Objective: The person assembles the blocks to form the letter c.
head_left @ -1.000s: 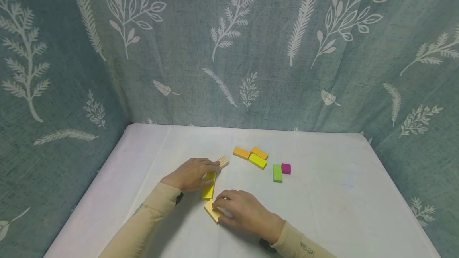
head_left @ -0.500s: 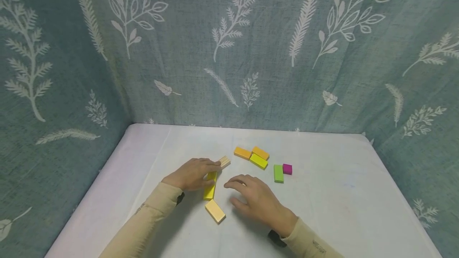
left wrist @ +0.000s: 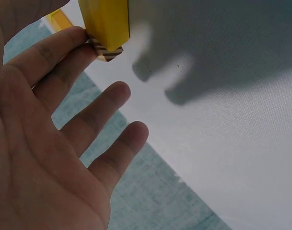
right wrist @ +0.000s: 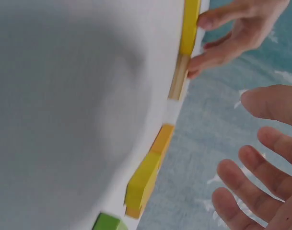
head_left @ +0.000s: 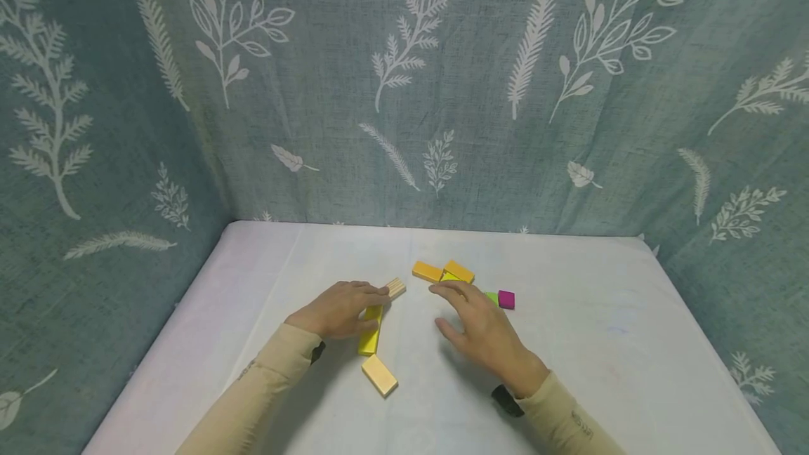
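Observation:
My left hand [head_left: 338, 309] rests its straight fingers against a yellow block [head_left: 369, 340] and a striped wooden block [head_left: 397, 288], which lie end to end. The thumb is at the yellow block and the fingertips are at the striped one. Below the yellow block's near end lies a pale wooden block [head_left: 380, 376]. My right hand [head_left: 489, 335], holding nothing, hovers with spread fingers over the table. In the head view it overlaps a bright yellow block [head_left: 449, 277] and a green block [head_left: 492, 297]; the right wrist view shows the bright yellow block [right wrist: 142, 182] more fully.
Two orange blocks [head_left: 428, 272] lie at the back beside the bright yellow one. To the right, a magenta cube [head_left: 506, 299] sits against the green block. A patterned green cloth [head_left: 329, 90] stands behind the white table [head_left: 600, 364].
My right hand has let go of the pale wooden block and moved right and away from me, over the bright yellow and green blocks. The left hand has stayed in place.

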`<state>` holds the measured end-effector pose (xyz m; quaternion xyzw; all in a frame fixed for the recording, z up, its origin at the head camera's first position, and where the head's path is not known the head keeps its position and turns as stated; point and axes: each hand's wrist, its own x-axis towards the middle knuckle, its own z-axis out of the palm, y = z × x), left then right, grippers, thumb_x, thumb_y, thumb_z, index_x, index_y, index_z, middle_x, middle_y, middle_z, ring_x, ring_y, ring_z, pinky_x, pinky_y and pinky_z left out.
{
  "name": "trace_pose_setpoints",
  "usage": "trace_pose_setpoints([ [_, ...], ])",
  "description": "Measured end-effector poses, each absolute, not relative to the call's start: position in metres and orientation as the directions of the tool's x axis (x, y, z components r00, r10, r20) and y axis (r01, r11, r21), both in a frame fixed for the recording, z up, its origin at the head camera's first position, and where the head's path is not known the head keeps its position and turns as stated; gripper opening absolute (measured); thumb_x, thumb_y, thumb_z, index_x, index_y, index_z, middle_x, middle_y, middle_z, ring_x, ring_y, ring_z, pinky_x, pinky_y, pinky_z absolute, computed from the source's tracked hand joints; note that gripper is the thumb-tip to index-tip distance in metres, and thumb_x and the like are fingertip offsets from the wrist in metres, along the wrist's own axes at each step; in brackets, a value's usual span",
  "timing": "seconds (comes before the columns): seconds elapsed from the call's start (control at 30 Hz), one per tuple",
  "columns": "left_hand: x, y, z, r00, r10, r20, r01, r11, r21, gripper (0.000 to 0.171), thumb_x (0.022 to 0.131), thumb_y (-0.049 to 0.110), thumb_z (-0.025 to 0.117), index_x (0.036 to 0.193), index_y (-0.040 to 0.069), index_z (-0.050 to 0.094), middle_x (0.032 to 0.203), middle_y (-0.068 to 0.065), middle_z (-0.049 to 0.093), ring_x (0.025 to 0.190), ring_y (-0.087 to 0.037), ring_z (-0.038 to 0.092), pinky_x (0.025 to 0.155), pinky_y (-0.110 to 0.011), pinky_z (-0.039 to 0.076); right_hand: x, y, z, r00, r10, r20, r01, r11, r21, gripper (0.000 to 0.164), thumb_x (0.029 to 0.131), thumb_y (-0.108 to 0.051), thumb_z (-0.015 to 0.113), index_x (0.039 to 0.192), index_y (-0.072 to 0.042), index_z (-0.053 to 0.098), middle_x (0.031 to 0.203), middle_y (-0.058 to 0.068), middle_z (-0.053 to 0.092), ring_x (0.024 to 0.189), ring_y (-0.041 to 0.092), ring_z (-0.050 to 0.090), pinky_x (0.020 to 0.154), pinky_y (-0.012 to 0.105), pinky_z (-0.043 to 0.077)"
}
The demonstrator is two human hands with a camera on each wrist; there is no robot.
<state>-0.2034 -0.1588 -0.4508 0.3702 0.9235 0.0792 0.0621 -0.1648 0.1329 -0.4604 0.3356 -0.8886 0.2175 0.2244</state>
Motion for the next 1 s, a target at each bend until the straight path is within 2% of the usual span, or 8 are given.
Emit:
trace_pose_setpoints([
  [0.27, -0.201, -0.160, -0.448, -0.702, 0.711, -0.046, 0.693, 0.696, 0.187, 0.045, 0.096, 0.021, 0.070, 0.138, 0.006, 0.063, 0.146, -0.010, 0.057, 0.129, -0.034, 0.056, 0.105, -0.052, 0.047, -0.187, 0.148, -0.460, -0.709, -0.477, 0.519, -0.654, 0.720, -0.232, 0.053, 0.084, -0.016, 0.082, 0.134, -0.012, 0.063, 0.127, 0.006, 0.064, 0.111, 0.025, 0.066, 0.086, 0.041, 0.059],
  [0.6, -0.201, -0.159, -0.446, -0.705, 0.707, -0.044, 0.692, 0.701, 0.175, 0.044, 0.096, 0.021, 0.070, 0.137, 0.006, 0.064, 0.146, -0.010, 0.057, 0.128, -0.034, 0.057, 0.105, -0.052, 0.048, -0.204, 0.153, -0.458, -0.695, -0.464, 0.549, -0.652, 0.729, -0.209, 0.055, 0.080, -0.013, 0.087, 0.130, -0.006, 0.065, 0.117, 0.011, 0.067, 0.100, 0.027, 0.067, 0.080, 0.041, 0.059],
  [0.73, -0.200, -0.160, -0.446, -0.713, 0.700, -0.047, 0.684, 0.708, 0.174, 0.045, 0.096, 0.022, 0.070, 0.138, 0.007, 0.064, 0.146, -0.009, 0.057, 0.129, -0.034, 0.056, 0.105, -0.053, 0.047, -0.207, 0.152, -0.459, -0.723, -0.460, 0.515, -0.632, 0.742, -0.225, 0.051, 0.080, -0.013, 0.087, 0.127, -0.006, 0.068, 0.113, 0.010, 0.068, 0.096, 0.026, 0.067, 0.076, 0.040, 0.059],
  [1.0, -0.201, -0.160, -0.449, -0.715, 0.697, -0.048, 0.681, 0.711, 0.179, 0.045, 0.096, 0.022, 0.070, 0.138, 0.008, 0.063, 0.146, -0.008, 0.057, 0.129, -0.033, 0.056, 0.104, -0.053, 0.048, -0.212, 0.146, -0.461, -0.809, -0.460, 0.367, -0.560, 0.792, -0.243, 0.044, 0.083, -0.017, 0.085, 0.124, -0.007, 0.070, 0.110, 0.010, 0.069, 0.093, 0.026, 0.067, 0.076, 0.040, 0.059],
])
